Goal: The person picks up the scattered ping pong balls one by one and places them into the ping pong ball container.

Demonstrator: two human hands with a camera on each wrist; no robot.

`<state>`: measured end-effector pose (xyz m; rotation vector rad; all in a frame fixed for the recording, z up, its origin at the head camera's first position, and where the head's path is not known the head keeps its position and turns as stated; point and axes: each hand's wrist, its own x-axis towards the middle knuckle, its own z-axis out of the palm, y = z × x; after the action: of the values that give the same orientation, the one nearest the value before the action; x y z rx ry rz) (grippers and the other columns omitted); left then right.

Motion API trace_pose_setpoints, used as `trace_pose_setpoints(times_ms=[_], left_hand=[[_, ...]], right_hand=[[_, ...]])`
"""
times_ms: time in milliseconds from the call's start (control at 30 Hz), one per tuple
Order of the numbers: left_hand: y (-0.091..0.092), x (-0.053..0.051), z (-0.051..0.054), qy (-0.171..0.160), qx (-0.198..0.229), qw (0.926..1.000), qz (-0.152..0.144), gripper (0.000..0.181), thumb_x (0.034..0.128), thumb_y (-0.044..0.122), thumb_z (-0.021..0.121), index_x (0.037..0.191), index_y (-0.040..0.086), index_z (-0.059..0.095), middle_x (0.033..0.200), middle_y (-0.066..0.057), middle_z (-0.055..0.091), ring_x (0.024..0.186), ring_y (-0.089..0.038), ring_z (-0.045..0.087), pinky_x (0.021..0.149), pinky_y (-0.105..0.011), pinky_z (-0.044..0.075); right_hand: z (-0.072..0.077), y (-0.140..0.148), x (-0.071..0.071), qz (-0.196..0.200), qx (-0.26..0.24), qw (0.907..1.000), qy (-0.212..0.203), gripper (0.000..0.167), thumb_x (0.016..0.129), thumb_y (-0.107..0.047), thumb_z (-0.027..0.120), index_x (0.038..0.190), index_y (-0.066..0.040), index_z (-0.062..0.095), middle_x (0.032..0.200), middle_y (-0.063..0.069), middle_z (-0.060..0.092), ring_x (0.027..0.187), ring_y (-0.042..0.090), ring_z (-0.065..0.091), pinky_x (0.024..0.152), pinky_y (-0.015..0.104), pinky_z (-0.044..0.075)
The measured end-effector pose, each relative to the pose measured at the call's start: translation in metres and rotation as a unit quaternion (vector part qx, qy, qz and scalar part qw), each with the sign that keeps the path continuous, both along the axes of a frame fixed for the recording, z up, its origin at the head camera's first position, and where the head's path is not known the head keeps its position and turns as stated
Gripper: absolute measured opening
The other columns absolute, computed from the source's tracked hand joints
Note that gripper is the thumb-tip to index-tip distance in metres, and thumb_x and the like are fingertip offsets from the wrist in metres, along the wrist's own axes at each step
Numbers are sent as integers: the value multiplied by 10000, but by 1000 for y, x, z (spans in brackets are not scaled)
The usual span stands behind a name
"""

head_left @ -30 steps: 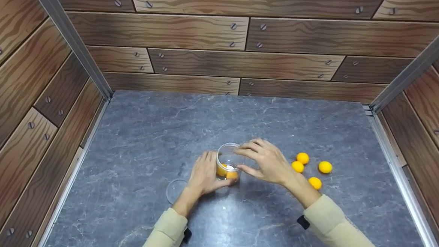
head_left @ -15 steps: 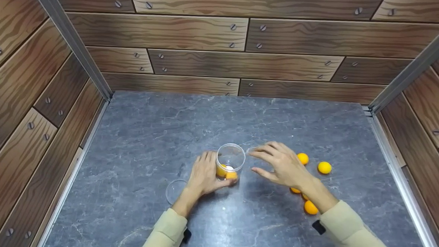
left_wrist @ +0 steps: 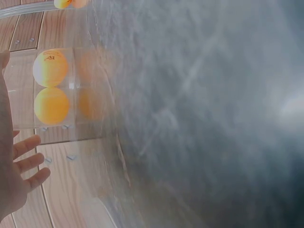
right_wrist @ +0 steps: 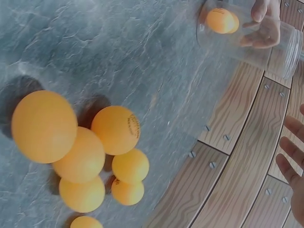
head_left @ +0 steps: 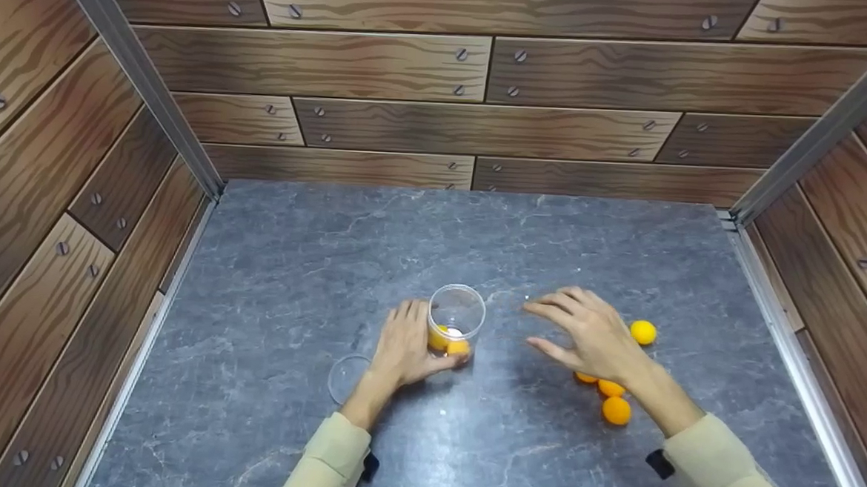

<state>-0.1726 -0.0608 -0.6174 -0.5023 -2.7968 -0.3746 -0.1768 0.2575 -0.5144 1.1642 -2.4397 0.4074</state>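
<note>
My left hand (head_left: pixel 401 343) grips the side of a clear plastic jar (head_left: pixel 457 309) that stands upright without a cover. At the jar's bottom lie two orange table tennis balls (left_wrist: pixel 51 105), touching each other. My right hand (head_left: pixel 586 335) is to the right of the jar, above the table, its fingers spread and holding nothing. Below and beyond that hand are several loose orange table tennis balls (head_left: pixel 616 410); it hides some of them in the head view. The right wrist view shows a cluster of these balls (right_wrist: pixel 115 130) on the table.
A clear round lid (head_left: pixel 345 380) lies flat to the left, partly behind my left wrist. One ball (head_left: pixel 643 332) sits apart, right of my right hand. Wood-patterned walls (head_left: pixel 383 63) and metal rails (head_left: pixel 798 374) border the grey marbled table (head_left: pixel 315 230).
My right hand has moved right, from the jar's rim to over the loose balls, covering some and uncovering others nearer me. The left hand and jar have stayed in place.
</note>
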Motion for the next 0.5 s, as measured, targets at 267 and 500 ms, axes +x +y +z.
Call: trace_pose_setpoints(times_ms=[267,500], left_hand=[[0,1,0,-26,93,9999,-33,1052,785,898,578,1376,29,540,1241,-116,661,1159,-272,608,968,-426,537],[0,0,-2,132,151,9998,-18,1019,759,897,610,1323,50,553,1197,-94,663,1130,-264,614,934,-404,526]], right_hand=[[-5,16,6,-187,-101,9998,-67,556,858,-385,855,1357,-188,707,1233,32,736,1114,240,669,944,447,572],[-9,29,14,-451,-239,9986,-139,651,809,-340,891,1406,-195,675,1287,38,730,1146,255,661,944,475,562]])
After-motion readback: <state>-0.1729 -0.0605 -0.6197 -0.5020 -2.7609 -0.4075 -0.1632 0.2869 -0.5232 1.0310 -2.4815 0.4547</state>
